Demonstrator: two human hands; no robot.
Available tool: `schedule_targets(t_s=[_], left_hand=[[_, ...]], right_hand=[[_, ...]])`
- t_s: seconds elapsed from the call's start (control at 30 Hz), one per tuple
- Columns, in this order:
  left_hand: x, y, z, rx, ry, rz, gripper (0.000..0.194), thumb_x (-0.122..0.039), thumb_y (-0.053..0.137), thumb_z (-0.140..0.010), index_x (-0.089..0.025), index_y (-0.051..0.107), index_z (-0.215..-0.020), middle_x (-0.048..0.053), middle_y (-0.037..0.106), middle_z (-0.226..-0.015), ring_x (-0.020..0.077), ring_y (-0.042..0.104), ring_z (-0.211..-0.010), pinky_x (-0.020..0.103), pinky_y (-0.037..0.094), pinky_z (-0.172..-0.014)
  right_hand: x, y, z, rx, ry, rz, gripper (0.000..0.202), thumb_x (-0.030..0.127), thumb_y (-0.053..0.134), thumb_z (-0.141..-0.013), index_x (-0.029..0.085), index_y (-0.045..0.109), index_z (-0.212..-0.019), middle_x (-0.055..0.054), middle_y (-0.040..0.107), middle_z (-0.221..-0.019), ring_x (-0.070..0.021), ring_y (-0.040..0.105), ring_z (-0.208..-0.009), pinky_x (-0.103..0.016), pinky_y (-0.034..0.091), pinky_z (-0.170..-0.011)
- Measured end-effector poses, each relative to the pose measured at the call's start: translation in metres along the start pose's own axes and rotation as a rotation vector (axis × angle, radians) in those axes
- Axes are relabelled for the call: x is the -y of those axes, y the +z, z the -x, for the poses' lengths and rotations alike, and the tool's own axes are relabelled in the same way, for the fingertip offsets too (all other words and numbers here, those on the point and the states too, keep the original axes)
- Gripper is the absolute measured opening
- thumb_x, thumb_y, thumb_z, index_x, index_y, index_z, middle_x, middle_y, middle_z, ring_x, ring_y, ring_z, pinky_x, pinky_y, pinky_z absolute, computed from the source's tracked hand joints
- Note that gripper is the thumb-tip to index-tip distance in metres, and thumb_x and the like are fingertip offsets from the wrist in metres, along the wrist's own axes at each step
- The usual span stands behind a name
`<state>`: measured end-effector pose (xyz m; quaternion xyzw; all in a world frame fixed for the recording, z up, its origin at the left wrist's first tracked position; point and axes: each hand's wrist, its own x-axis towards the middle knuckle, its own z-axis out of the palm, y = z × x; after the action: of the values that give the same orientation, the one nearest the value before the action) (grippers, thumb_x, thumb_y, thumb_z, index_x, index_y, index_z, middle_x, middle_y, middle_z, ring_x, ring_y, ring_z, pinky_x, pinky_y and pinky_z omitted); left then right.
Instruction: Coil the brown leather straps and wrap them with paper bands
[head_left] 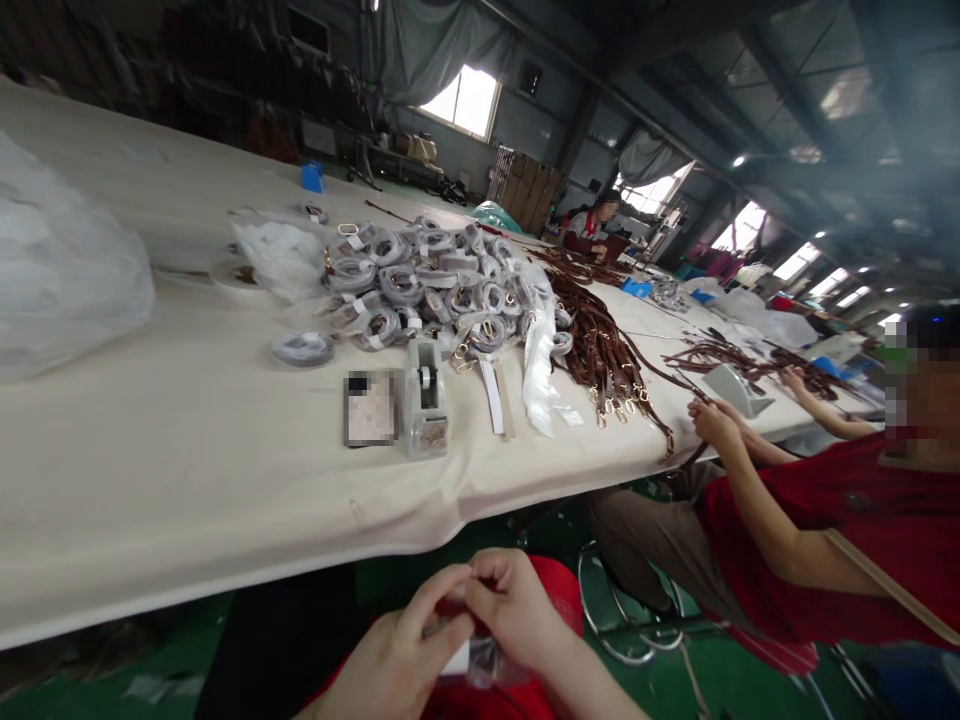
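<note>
Low in the head view, over my lap, my left hand and my right hand meet at the fingertips. Between them is a small clear plastic packet with a white label; what lies inside is mostly covered by my fingers. Both hands are closed on it, thumbs and forefingers pinched at its top. In front of me on the table stands a tape dispenser. Behind it is a pile of coiled straps in clear plastic, and one wrapped coil lies apart on the left.
A cream-covered table runs across the view. Brown straps with metal clasps lie right of the pile. A large plastic bag sits at left. A co-worker in a red shirt sits close on my right, handling a strap.
</note>
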<state>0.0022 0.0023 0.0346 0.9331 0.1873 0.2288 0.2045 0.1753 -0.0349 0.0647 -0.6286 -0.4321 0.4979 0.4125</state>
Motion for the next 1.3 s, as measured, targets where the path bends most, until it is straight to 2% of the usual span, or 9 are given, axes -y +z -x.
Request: schedule_targets(t_s=[0.13,0.27,0.4,0.53,0.67,0.77,0.97,1.13,1.3], left_hand=[[-0.003,0.012,0.004,-0.020,-0.062,-0.012,0.059,0.003,0.036,-0.074,-0.025,0.062,-0.119,0.010,0.057,-0.141,0.0156,0.075,-0.084,0.022,0.061,-0.077],[-0.003,0.030,0.011,-0.205,-0.109,-0.113,0.045,0.000,0.035,-0.085,-0.019,0.057,-0.119,0.017,0.060,-0.137,0.0157,0.075,-0.071,0.023,0.061,-0.063],[0.004,0.040,0.011,-0.332,-0.172,-0.015,0.038,-0.003,0.040,-0.087,-0.016,0.048,-0.121,0.023,0.061,-0.134,0.0186,0.076,-0.079,0.026,0.061,-0.069],[0.006,0.035,0.005,-0.204,-0.408,0.227,0.063,-0.006,0.046,-0.079,-0.019,0.035,-0.140,0.011,0.074,-0.108,0.0228,0.075,-0.091,0.030,0.060,-0.081],[0.002,0.031,0.002,-0.138,-0.521,0.397,0.070,-0.006,0.047,-0.075,-0.017,0.033,-0.143,0.007,0.074,-0.090,0.0245,0.074,-0.089,0.033,0.059,-0.082],[0.000,0.029,0.001,-0.123,-0.541,0.464,0.072,-0.006,0.048,-0.073,-0.020,0.033,-0.142,0.008,0.074,-0.099,0.0254,0.072,-0.096,0.036,0.058,-0.085],[0.008,0.031,-0.002,-0.016,-0.586,0.533,0.076,-0.002,0.046,-0.065,-0.020,0.031,-0.138,0.013,0.063,-0.128,0.0229,0.066,-0.114,0.035,0.053,-0.097],[0.016,0.040,0.000,-0.042,-0.530,0.555,0.081,0.002,0.042,-0.064,-0.023,0.025,-0.138,0.009,0.064,-0.124,0.0178,0.066,-0.112,0.029,0.051,-0.097],[0.026,0.031,-0.005,-0.108,-0.605,0.625,0.069,0.000,0.041,-0.068,-0.020,0.030,-0.133,0.010,0.066,-0.116,0.0180,0.068,-0.106,0.031,0.051,-0.097]], right_hand=[[-0.005,0.002,0.002,-0.003,0.062,-0.039,0.037,0.047,0.073,-0.075,0.012,0.070,-0.061,0.001,0.054,-0.053,-0.0082,0.040,-0.050,-0.020,0.032,-0.045],[-0.008,-0.001,0.004,-0.016,0.086,-0.045,0.041,0.051,0.071,-0.078,0.011,0.073,-0.065,-0.001,0.059,-0.055,-0.0085,0.043,-0.049,-0.021,0.035,-0.047],[-0.011,-0.003,0.007,-0.080,-0.030,0.121,0.031,0.042,0.069,-0.082,0.014,0.077,-0.070,-0.004,0.067,-0.063,-0.0130,0.055,-0.055,-0.023,0.041,-0.053],[-0.008,-0.005,0.013,-0.073,-0.264,0.412,0.021,0.029,0.066,-0.086,0.019,0.079,-0.073,-0.005,0.072,-0.068,-0.0164,0.064,-0.065,-0.025,0.046,-0.062],[0.000,-0.011,0.021,0.031,-0.433,0.515,0.020,0.026,0.060,-0.091,0.023,0.079,-0.094,-0.007,0.076,-0.087,-0.0190,0.069,-0.080,-0.028,0.051,-0.074],[0.003,-0.016,0.026,0.082,-0.513,0.566,0.024,0.027,0.063,-0.088,0.024,0.073,-0.110,-0.008,0.075,-0.102,-0.0206,0.069,-0.090,-0.030,0.052,-0.082],[0.001,-0.019,0.026,0.124,-0.647,0.790,0.031,0.025,0.062,-0.089,0.023,0.065,-0.120,-0.009,0.075,-0.107,-0.0221,0.069,-0.093,-0.032,0.055,-0.084],[-0.007,-0.019,0.020,0.036,-1.027,1.109,0.033,0.030,0.052,-0.097,0.016,0.062,-0.125,-0.011,0.078,-0.099,-0.0239,0.071,-0.089,-0.033,0.059,-0.083],[-0.029,-0.019,0.020,0.056,-1.143,1.067,0.028,0.032,0.054,-0.098,0.030,0.064,-0.124,-0.003,0.079,-0.099,-0.0190,0.072,-0.096,-0.027,0.057,-0.090]])
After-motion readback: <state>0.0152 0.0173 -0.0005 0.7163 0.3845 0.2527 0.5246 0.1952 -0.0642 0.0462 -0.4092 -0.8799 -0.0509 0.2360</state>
